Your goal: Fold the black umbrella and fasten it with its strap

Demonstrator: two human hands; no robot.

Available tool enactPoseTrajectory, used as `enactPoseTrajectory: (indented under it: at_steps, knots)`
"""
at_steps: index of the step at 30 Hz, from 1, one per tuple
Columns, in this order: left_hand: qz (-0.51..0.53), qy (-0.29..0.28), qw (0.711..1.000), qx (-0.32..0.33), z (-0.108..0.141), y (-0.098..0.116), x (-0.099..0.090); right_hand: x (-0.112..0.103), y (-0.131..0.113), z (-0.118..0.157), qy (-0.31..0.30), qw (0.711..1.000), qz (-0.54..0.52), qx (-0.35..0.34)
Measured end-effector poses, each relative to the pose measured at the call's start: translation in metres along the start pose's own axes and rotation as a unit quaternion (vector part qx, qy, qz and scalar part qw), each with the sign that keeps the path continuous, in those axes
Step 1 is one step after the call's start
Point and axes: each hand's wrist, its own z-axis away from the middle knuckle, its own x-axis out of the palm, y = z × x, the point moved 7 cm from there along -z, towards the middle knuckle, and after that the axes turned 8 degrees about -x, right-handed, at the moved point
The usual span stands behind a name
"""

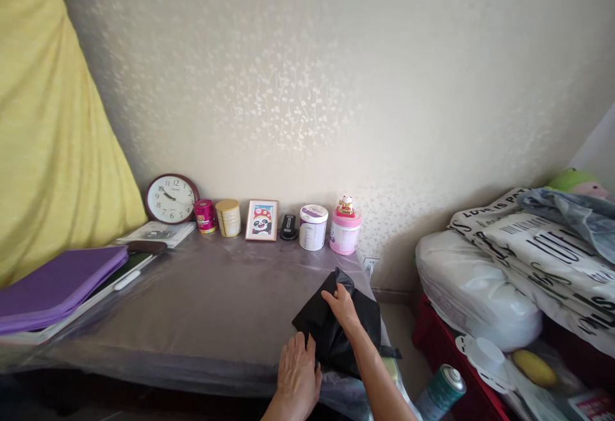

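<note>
A black piece of thin, crinkled material [365, 318] lies at the table's right front corner, partly folded, with a strap-like end at its right. My right hand [343, 307] pinches a raised fold near its upper part. Lower down, at the near left edge, my left hand [298, 366] is closed on the same black material. Its fingertips are partly hidden by the material and by the hand itself.
Along the wall stand a clock [172, 199], tins, a framed panda picture [262, 220] and lidded tubs [313, 227]. Purple folders [62, 283] lie left. At right, a spray can [441, 392] stands beside a red box [451, 350] and bagged bedding [475, 286].
</note>
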Motion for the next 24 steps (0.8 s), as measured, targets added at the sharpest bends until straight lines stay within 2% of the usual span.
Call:
enactPoseTrajectory:
  at_steps: [5, 7, 9, 13, 15, 18, 22, 24]
  knots:
    - [-0.011, -0.034, 0.999, 0.009, 0.005, -0.007, 0.003, 0.002, -0.006, 0.005, -0.033, 0.992, 0.120, 0.006]
    - [-0.010, -0.037, 0.999, 0.019, 0.009, -0.006, -0.004, 0.003, -0.015, 0.008, -0.057, 0.991, 0.119, -0.006]
    - [-0.003, -0.009, 1.000, 0.026, 0.010, -0.001, -0.019, 0.006, -0.022, 0.010, -0.089, 0.992, 0.091, -0.018]
    - [0.041, 0.003, 0.990, 0.135, 0.004, 0.026, -0.038, 0.009, -0.032, 0.009, -0.119, 0.989, 0.072, -0.049]
    - [0.046, -0.010, 0.981, 0.191, 0.001, 0.033, -0.033, 0.010, -0.033, 0.010, -0.121, 0.987, 0.086, -0.061]
    - [0.042, -0.022, 0.977, 0.209, -0.005, 0.029, -0.013, 0.010, -0.035, 0.017, -0.115, 0.985, 0.100, -0.086]
    - [0.000, -0.016, 0.980, 0.200, -0.009, 0.019, 0.018, 0.006, -0.047, 0.043, -0.096, 0.969, 0.108, -0.203]
    - [-0.021, 0.021, 0.978, 0.208, -0.009, 0.019, 0.024, 0.003, -0.052, 0.056, -0.099, 0.953, 0.108, -0.264]
